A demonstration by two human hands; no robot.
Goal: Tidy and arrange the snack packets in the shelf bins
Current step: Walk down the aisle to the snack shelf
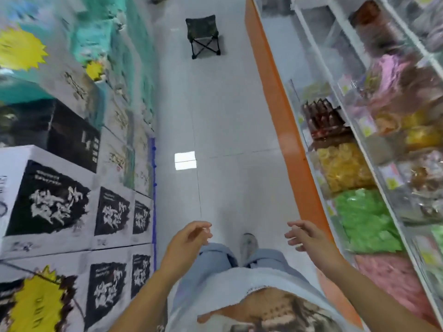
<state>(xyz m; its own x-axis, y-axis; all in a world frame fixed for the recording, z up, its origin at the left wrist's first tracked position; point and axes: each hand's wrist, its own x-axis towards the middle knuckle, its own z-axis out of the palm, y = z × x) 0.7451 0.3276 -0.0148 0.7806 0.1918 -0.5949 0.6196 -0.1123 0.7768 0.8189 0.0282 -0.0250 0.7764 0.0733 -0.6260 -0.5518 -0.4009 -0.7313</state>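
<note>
Nearest the camera, the person's left hand [191, 237] and right hand [303, 236] hang apart over pale blue trousers [215, 262] and a grey shoe [249, 243]. Both hold nothing, with fingers loosely curled. Just beside the right hand stands the clear-fronted shelf unit with an orange base panel [287, 130], and its lowest row of bins holds the snack packets: pink packets [393, 279] closest, then bright green packets [366, 219], yellow packets [342, 168] and dark brown packets [323, 121] upright beyond them. The upper rows are too blurred to tell apart. On the left are stacked white cardboard cartons with black printed panels [48, 195]. Far down the glossy white tiled floor [227, 104] stands a small dark folding stool [203, 37].
</note>
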